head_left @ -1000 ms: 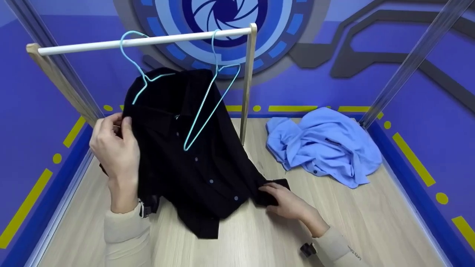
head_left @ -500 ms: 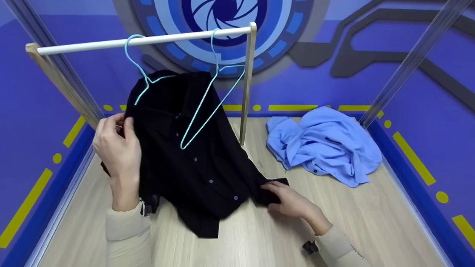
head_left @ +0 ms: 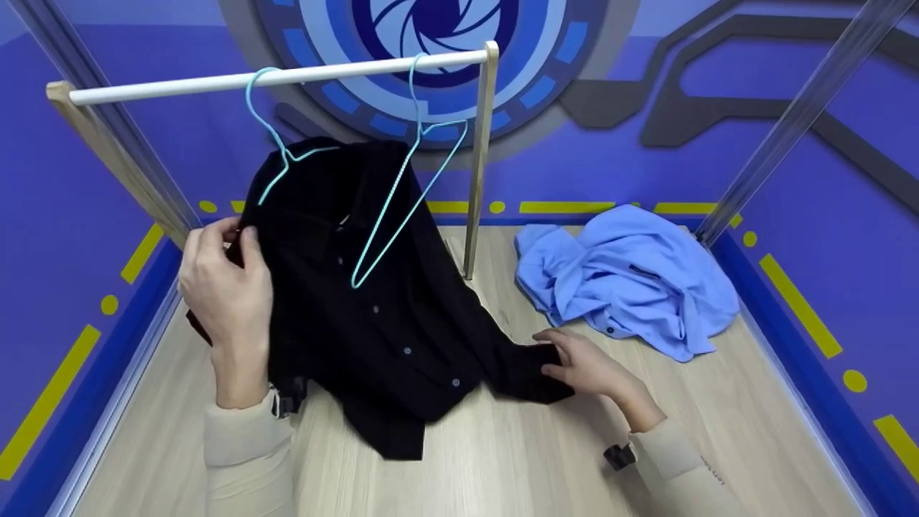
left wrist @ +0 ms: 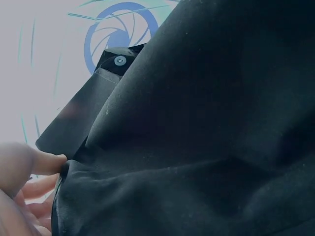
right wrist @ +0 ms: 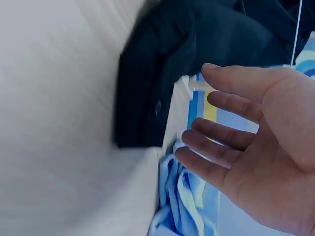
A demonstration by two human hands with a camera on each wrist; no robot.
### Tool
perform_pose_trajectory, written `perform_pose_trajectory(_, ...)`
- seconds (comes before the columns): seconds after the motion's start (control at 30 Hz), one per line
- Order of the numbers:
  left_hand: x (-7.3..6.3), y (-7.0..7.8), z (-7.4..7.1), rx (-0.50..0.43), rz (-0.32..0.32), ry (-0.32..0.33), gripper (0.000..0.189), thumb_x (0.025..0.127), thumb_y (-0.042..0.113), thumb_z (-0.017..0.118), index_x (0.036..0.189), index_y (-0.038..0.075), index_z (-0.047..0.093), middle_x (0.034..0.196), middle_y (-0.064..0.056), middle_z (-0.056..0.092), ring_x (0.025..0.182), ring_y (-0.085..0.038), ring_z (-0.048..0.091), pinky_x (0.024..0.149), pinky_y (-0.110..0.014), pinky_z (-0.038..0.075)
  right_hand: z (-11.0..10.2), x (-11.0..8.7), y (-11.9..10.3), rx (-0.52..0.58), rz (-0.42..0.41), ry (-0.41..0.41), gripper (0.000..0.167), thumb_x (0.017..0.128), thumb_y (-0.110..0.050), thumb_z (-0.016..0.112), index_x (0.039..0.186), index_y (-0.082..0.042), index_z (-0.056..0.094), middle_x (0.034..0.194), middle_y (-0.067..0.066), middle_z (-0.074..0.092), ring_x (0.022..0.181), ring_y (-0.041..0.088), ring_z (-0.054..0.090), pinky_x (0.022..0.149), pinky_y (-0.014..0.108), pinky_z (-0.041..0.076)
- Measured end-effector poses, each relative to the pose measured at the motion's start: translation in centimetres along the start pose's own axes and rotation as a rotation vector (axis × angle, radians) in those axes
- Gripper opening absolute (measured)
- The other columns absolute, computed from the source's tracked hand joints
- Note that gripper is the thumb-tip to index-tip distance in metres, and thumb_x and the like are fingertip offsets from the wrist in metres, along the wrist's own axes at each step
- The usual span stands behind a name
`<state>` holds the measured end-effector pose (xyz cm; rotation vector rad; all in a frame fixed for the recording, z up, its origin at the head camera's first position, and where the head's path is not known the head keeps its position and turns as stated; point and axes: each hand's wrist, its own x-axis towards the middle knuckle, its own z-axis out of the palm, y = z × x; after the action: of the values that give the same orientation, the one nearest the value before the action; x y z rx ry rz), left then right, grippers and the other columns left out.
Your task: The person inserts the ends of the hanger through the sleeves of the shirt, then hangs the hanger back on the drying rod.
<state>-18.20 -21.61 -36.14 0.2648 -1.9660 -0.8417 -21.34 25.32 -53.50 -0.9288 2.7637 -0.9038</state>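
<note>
The pale wooden counter [head_left: 502, 474] is cut off by the lower edge of the head view. On it stands the rack [head_left: 165, 87]; its left post disappears behind the left hand [head_left: 224, 287], so the foot is hidden. The black shirt [head_left: 359, 337] hangs tilted under the rack's white rod, with its lower part reaching the counter. Its folds are hard to make out, because the cloth is very dark. To the right, well apart from the rack, the blue shirt [head_left: 624, 287] lies crumpled, with its shape lost in the folds.

The left hanger [head_left: 286, 156] hooks over the rod; most of its lower part is hidden inside the black shirt. The right hanger [head_left: 419, 132] hangs bare before the cloth.

The left hand pinches the black shirt beside the collar, between thumb and fingers; some fingertips are covered by the fabric. The right hand [head_left: 592, 366] has its fingers spread just beside the cuff [head_left: 553, 391]; whether it touches the cloth, one cannot tell. Several small buttons [head_left: 408, 351] show on the shirt's front.
</note>
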Motion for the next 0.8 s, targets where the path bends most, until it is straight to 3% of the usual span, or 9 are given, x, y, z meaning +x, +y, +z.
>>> perform_pose_trajectory(0.4,-0.1,-0.3,-0.2,0.003,0.021,-0.021,0.025,0.1,0.017,0.068,0.11,-0.006,0.073,0.102,-0.02,0.067,0.093,-0.035,0.063,0.082,-0.047,0.048,-2.8,-0.3,3.1,-0.024,0.095,0.212,0.042,0.088,0.0,0.077,0.126,0.009,0.063,0.129,0.027,0.06,0.123,0.046,0.054,0.105,0.06,0.04)
perform_pose_trajectory(0.53,-0.2,-0.4,-0.3,0.003,0.028,-0.024,0.024,0.1,0.016,0.068,0.109,-0.006,0.072,0.101,-0.021,0.067,0.092,-0.035,0.062,0.08,-0.046,0.047,-4.1,-0.5,3.8,-0.054,0.116,0.289,0.047,0.085,0.002,0.078,0.127,0.013,0.06,0.13,0.032,0.057,0.125,0.05,0.051,0.107,0.06,0.037)
perform_pose_trajectory(0.8,-0.5,-0.5,-0.8,0.002,0.028,-0.022,0.024,0.1,0.016,0.068,0.109,-0.006,0.072,0.105,-0.021,0.065,0.095,-0.036,0.061,0.082,-0.048,0.046,-6.6,-0.8,5.5,-0.078,0.229,0.345,0.06,0.089,0.0,0.074,0.139,0.018,0.046,0.143,0.042,0.042,0.134,0.057,0.038,0.113,0.063,0.027)
